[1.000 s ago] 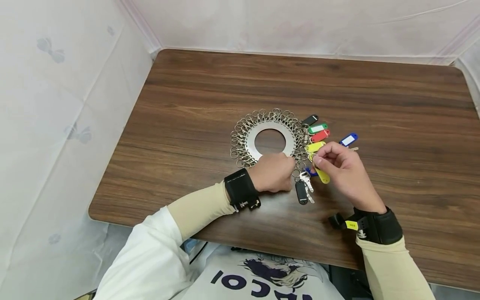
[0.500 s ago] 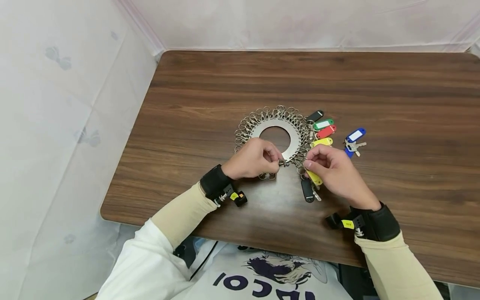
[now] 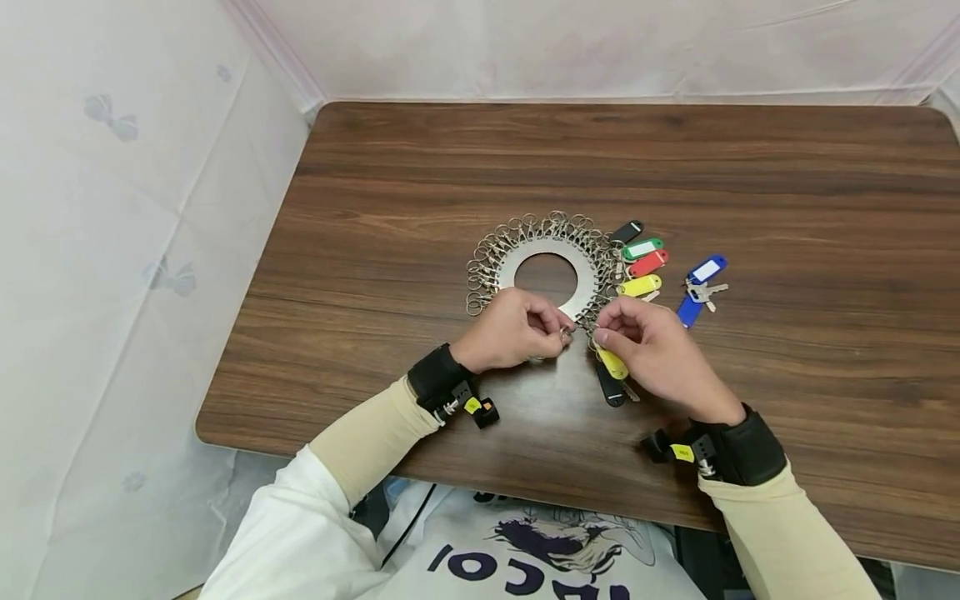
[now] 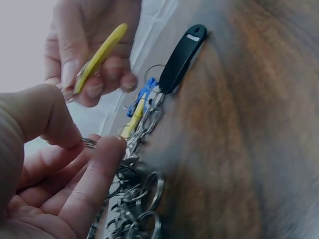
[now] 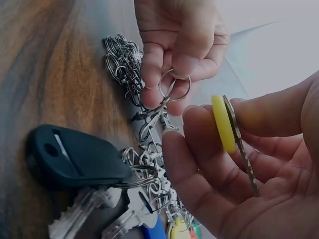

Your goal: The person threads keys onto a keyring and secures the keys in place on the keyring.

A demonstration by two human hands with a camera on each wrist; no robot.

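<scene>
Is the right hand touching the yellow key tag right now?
Touching. The right wrist view shows the right hand pinching the yellow key tag and its key between thumb and fingers.

Beige sleeves [image 3: 375,429], black wrist straps [image 3: 435,379] with yellow tags, white printed shirt [image 3: 525,558].

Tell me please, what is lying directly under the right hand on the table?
Under the right hand lie a black key tag with silver keys on its ring. The hand itself pinches a yellow tag with a key. Anything under the palm is covered.

A recording booth: wooden table [image 3: 420,208] enclosed by white sheets [image 3: 135,208].
</scene>
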